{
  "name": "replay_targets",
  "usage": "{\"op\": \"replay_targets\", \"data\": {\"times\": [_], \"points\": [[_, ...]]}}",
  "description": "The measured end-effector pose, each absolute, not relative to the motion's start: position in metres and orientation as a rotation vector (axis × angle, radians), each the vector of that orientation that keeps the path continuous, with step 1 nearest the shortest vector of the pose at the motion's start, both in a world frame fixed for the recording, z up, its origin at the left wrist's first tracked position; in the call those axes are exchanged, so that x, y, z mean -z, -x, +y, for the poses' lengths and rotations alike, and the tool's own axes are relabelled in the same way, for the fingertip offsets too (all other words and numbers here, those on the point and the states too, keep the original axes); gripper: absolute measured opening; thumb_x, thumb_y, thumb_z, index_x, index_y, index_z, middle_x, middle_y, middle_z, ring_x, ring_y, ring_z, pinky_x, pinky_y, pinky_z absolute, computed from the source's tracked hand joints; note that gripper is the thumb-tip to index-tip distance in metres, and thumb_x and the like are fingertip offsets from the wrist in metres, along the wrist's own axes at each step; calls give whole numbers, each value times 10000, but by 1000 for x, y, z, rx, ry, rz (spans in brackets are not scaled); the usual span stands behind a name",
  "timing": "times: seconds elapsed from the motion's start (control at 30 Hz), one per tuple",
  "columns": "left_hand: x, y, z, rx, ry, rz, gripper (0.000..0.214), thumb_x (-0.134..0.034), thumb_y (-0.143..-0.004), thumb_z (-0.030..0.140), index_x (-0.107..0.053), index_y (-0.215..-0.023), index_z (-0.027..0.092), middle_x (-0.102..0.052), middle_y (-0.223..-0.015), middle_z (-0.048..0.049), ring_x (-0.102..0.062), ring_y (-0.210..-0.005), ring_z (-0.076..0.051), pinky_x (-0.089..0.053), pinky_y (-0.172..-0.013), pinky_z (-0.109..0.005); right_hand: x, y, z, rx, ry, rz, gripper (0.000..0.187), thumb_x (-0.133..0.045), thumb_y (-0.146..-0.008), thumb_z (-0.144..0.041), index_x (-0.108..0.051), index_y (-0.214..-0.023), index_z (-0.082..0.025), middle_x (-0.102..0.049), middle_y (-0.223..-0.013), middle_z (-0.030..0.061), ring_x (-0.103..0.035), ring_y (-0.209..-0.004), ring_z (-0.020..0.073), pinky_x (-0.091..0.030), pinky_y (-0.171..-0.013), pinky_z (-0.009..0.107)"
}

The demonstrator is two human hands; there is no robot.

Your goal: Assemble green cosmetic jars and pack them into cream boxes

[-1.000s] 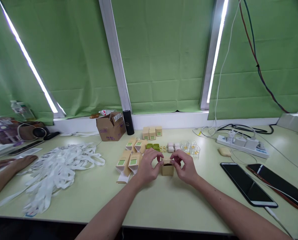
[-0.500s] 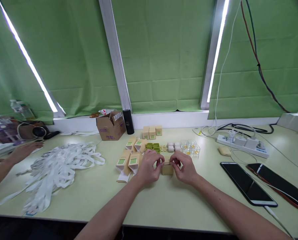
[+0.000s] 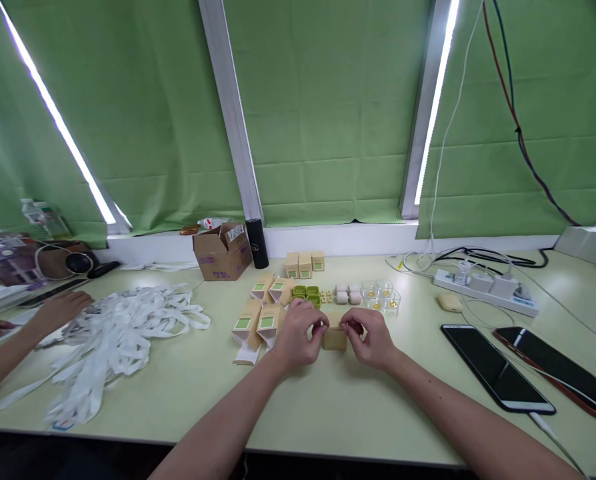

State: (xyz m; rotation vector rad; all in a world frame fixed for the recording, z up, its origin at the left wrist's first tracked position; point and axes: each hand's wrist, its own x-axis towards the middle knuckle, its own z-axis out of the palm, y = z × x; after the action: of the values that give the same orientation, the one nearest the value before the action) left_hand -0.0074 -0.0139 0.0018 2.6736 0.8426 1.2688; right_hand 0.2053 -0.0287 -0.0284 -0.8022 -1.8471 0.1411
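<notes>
Pinching a little cardboard box (image 3: 335,341) near its top with left hand (image 3: 297,332) and right hand (image 3: 370,337), using a pretty narrow grip on either side. Holding it on the table (image 3: 328,413), off to the right of the tan boxes (image 3: 251,310) with green labels (image 3: 243,324).

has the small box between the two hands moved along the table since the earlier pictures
No, the small box shows no clear shift either way, judged against the power strip.

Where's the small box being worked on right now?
In the head view, the small box sits on the table just right of centre, between the left hand and right hand, both at its top.
</notes>
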Motion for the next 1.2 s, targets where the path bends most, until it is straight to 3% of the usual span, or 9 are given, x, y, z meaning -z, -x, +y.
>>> {"op": "replay_targets", "data": {"times": [0.67,0.77,0.9,1.0,1.1,1.2], "points": [[-2,8,-14,-1205,-2670,895,98,-574,-800,148,-633,-751,209,-586,-632,-2,-542,-670,-183,-409,-804,-404,31,-207,-27,-213,802,-1894,115,-590,-801,-147,-556,-712,-213,-430,-519,-77,-372,-454,92,-304,-503,234],[-2,7,-14,-1203,-2668,922,112,-567,-817,147,-654,-784,209,-603,-653,-7,-558,-682,-186,-420,-806,-400,31,-212,-25,-192,792,-1951,76,-589,-805,-147,-574,-806,-222,-417,-538,-84,-382,-467,100,-310,-515,238],[0,4,-12,-1246,-2622,1153,260,-536,-869,127,-721,-1031,214,-692,-767,-30,-621,-768,-206,-450,-836,-399,29,-223,-22,-183,813,-2010,290,-603,-796,-159,-558,-1073,-232,-420,-574,-103,-387,-482,113,-326,-536,244],[3,3,-10,-1215,-2612,1340,364,-507,-877,85,-721,-1145,209,-740,-843,-47,-650,-814,-212,-467,-864,-405,26,-230,-19,-185,864,-2051,361,-601,-806,-180,-518,-1153,-235,-437,-580,-109,-407,-489,122,-328,-546,246],[4,2,-10,-1179,-2635,1390,339,-515,-845,61,-743,-1052,204,-753,-843,-53,-654,-795,-219,-474,-853,-415,26,-232,-17,-116,946,-2061,335,-576,-829,-189,-522,-1157,-224,-478,-581,-97,-447,-488,132,-320,-551,251],[2,2,-11,-1168,-2649,1360,240,-526,-811,51,-712,-829,202,-720,-748,-39,-633,-733,-213,-461,-807,-411,27,-230,-13,10,1113,-2011,278,-525,-861,-180,-550,-1137,-208,-541,-589,-69,-506,-500,149,-313,-565,262]]}}
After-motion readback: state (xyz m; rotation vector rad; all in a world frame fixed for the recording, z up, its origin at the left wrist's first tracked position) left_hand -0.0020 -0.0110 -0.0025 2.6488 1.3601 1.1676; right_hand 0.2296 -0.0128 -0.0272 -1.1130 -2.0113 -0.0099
